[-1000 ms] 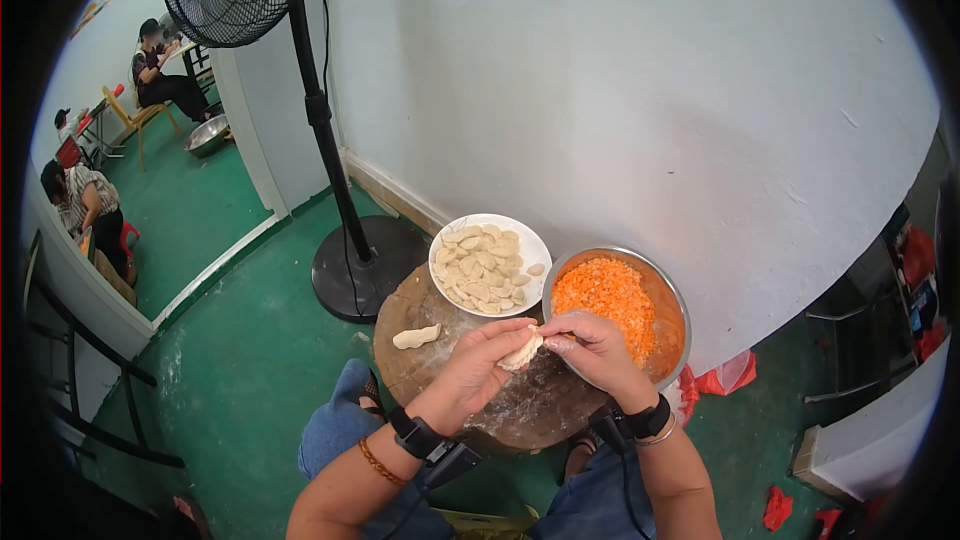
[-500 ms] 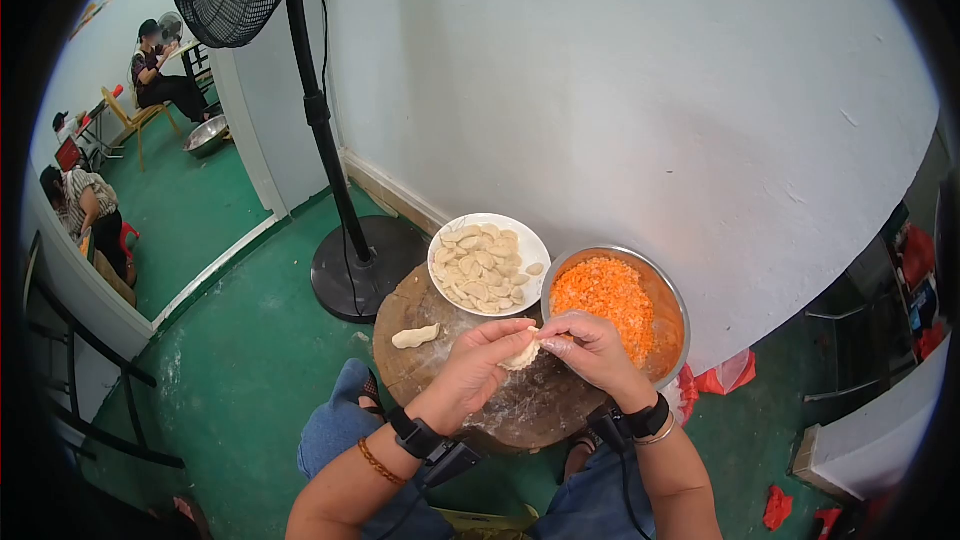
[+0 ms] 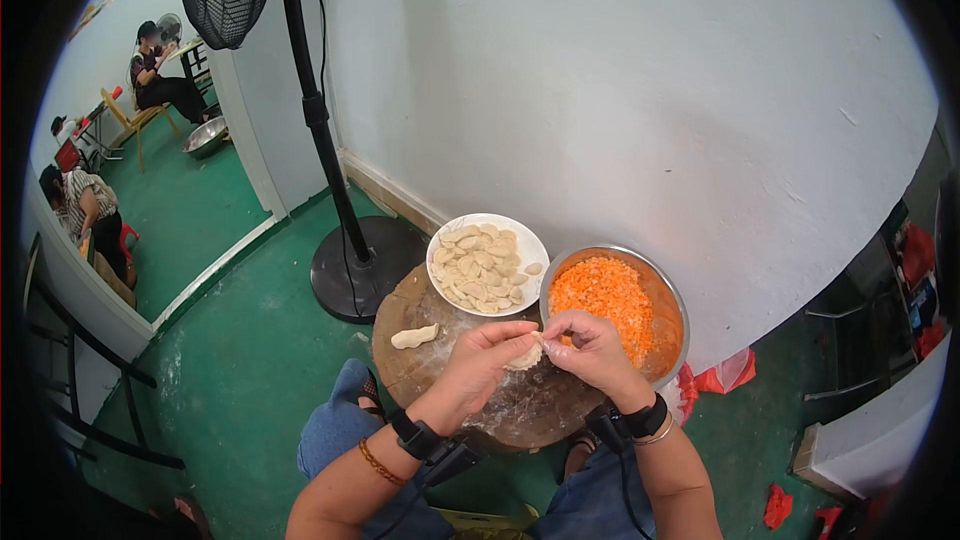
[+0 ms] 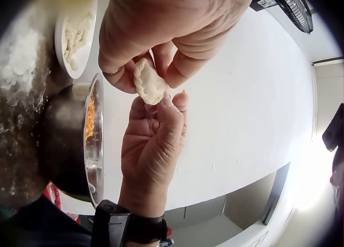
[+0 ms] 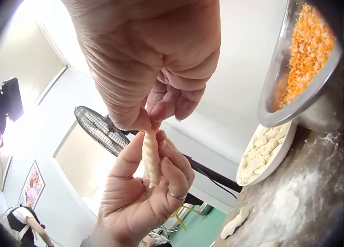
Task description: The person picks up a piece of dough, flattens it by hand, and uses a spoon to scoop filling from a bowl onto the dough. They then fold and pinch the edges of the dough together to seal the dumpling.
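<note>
My left hand [image 3: 482, 365] holds a raw dumpling [image 4: 150, 86] between thumb and fingers, above the round wooden block [image 3: 400, 370]. At its end, my right hand [image 3: 595, 352] pinches the dough edge with thumb and fingertip. Neat crimped pleats run along the dumpling's rim in the right wrist view. A white plate [image 3: 437, 285] heaped with shaped dumplings [image 3: 480, 265] stands behind the hands. Beside it is a steel bowl [image 3: 679, 340] of chopped orange and white filling [image 3: 605, 300]. A strip of dough [image 3: 414, 337] lies left of my hands on the floury wood.
A black standing fan [image 3: 320, 130] rises behind the block at left, its round base on the green floor. The wall [image 3: 620, 90] is close behind the plate and bowl. Red plastic bags [image 3: 725, 372] lie right of the bowl. Other people sit beyond the doorway at left.
My right fingers have shifted slightly at the dumpling's edge, now more bent. The left hand keeps its hold almost in place. The fan head has swung round.
</note>
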